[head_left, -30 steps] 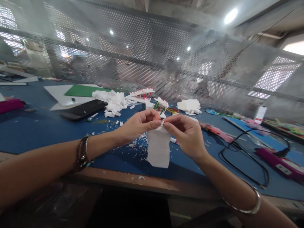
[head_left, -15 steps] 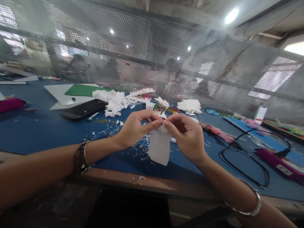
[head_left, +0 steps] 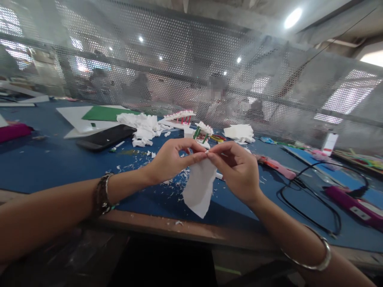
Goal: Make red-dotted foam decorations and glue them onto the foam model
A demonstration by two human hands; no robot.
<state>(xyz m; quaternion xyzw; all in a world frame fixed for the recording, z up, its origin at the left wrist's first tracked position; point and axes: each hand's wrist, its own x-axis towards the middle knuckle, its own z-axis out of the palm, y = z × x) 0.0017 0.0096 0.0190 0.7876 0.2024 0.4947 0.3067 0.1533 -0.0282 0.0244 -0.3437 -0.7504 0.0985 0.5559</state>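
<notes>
A strip of thin white paper, like tissue, hangs down over the table from my fingertips. My left hand pinches its top edge between thumb and forefinger. Right beside it, my right hand pinches the same edge, and the fingertips of both hands almost meet at a small gathered bit. Behind the hands stands a small white model with green posts, partly hidden. White paper scraps are scattered on the blue table under the tissue.
A black phone and crumpled tissue lie left of centre, near a green sheet. A tissue stack sits behind. To the right are a pink-handled tool, a black cable and a purple power strip. Perforated mesh borders the back.
The hanging tissue has swung and twisted, its lower corner now lower and nearer the table's front edge. Both hands keep their pinch in nearly the same place.
</notes>
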